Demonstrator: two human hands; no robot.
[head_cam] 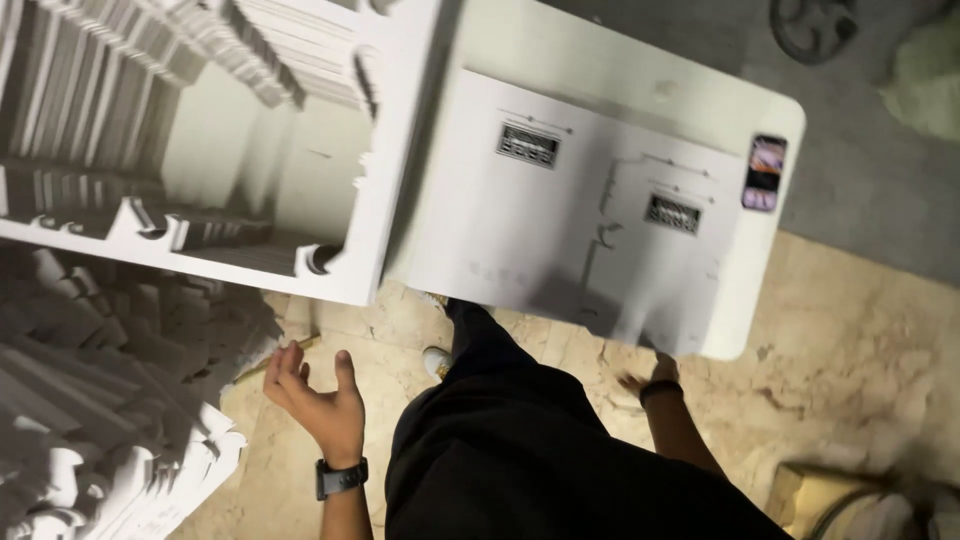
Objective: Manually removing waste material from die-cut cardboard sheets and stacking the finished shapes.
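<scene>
My left hand (318, 398) is raised over the stone floor with its fingers apart and nothing in it; a dark watch (341, 477) sits on the wrist. It hovers just below the corner of a white slotted frame (372, 200). My right hand (641, 381), blurred and wearing a black wristband, is just under the near edge of a large white sheet (560, 215) printed with grey diagrams. Whether it touches the sheet is unclear. The sheet lies on a white table (780, 115). My dark trousers fill the lower middle.
A phone (765, 172) lies on the table's right edge. Stacks of white cut pieces (95, 390) pile up at the left, more stand inside the frame. A beige marble floor (850, 360) lies below, grey flooring beyond. A yellowish container (850, 500) is at the lower right.
</scene>
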